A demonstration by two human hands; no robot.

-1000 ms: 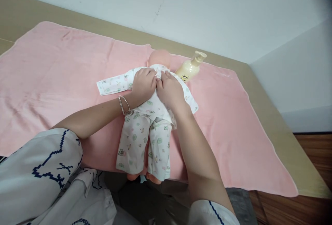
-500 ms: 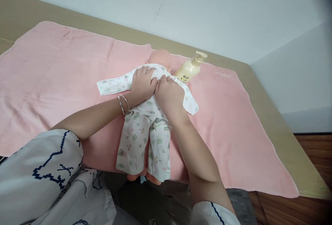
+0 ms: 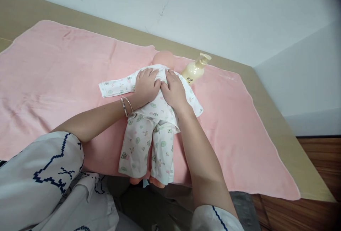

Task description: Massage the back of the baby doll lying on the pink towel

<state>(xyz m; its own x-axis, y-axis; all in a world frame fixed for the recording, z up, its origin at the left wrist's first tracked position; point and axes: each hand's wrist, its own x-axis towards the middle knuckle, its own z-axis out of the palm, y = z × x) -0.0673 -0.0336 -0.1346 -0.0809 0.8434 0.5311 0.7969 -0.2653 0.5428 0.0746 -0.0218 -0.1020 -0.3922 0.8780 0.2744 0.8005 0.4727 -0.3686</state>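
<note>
A baby doll in a white printed shirt (image 3: 157,105) and matching trousers (image 3: 133,149) lies with its smooth head (image 3: 163,59) away from me. My left hand (image 3: 146,84) rests flat on the upper left of the shirt, fingers stretched out. Beside it, my right hand (image 3: 174,90) lies on the upper right of the shirt, fingers extended and thumb apart. The two thumbs come close together near the middle. Both palms cover part of the cloth. One sleeve (image 3: 117,87) reaches out to the left, the other slants down to the right.
A pink blanket (image 3: 66,71) spreads under the doll over a light wooden table (image 3: 269,99). Close to the doll's head on the right stands a pale yellow pump bottle (image 3: 194,70). Behind the table rises a white wall (image 3: 119,3). The doll's feet (image 3: 158,182) reach the near edge.
My right hand has slid slightly forward on the shirt and its fingers have straightened. More of the shirt's lower right hem shows. My left hand stays in place.
</note>
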